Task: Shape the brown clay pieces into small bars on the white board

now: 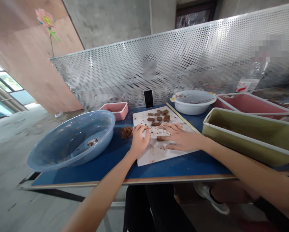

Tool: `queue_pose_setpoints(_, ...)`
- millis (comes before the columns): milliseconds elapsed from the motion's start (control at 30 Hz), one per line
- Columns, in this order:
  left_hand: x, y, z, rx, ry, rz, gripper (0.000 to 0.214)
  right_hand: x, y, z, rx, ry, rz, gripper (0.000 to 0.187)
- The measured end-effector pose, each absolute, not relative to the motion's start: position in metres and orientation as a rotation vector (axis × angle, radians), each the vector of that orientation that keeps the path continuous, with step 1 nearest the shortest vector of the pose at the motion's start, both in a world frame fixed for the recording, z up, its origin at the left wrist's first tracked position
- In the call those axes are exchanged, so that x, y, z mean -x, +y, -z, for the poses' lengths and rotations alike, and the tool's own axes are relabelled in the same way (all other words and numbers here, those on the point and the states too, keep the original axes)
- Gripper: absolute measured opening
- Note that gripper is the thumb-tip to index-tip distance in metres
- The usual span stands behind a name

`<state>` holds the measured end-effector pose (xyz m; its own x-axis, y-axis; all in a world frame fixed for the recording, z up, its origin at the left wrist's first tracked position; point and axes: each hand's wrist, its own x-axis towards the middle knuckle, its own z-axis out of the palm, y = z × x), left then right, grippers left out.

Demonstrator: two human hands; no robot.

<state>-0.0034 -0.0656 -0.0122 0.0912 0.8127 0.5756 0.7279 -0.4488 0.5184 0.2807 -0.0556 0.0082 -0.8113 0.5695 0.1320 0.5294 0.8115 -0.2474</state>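
A white cutting board (156, 153) lies on the blue table (105, 161). Several small brown rectangular pieces (159, 116) sit near its far edge. My left hand (139, 139) rests at the board's left edge with its fingers curled; what is under them is hidden. My right hand (180, 137) lies flat on the board with fingers spread, and a brown piece (160, 139) sits at its thumb. A brown lump (126, 132) lies on the table just left of the board.
A large blue basin (69, 141) with a few brown scraps overhangs the table's left edge. A small pink tray (115, 109), a black phone (148, 98), a white bowl (193, 102), a pink bin (246, 103) and a green bin (248, 132) surround the board. A perforated metal screen (183, 58) stands behind.
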Motion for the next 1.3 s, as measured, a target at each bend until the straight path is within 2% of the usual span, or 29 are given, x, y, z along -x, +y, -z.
queue_pose_setpoints(367,0.003,-0.063,0.019,-2.273,1.505,-1.357,0.016,-0.275,-0.046,-0.001,1.089,-2.821,-0.551,0.07)
queue_pose_setpoints(500,0.003,-0.063,0.019,-2.281,1.488,-1.351,0.016,-0.281,-0.044,-0.003,0.967,-2.819,-0.434,0.072)
queue_pose_setpoints(700,0.005,-0.064,0.02,-2.266,1.516,-1.339,0.018,-0.292,-0.04,-0.01,0.793,-2.793,-0.229,0.052)
queue_pose_setpoints(833,0.006,-0.064,0.021,-2.269,1.517,-1.312,0.018,-0.292,-0.04,-0.008,0.777,-2.828,-0.207,0.039)
queue_pose_setpoints(1067,0.006,-0.063,0.022,-2.26,1.532,-1.305,0.019,-0.292,-0.042,-0.007,0.773,-2.847,-0.201,0.032)
queue_pose_setpoints(1300,0.006,-0.062,0.023,-2.287,1.535,-1.31,0.019,-0.289,-0.044,-0.008,0.739,-2.701,-0.09,0.054)
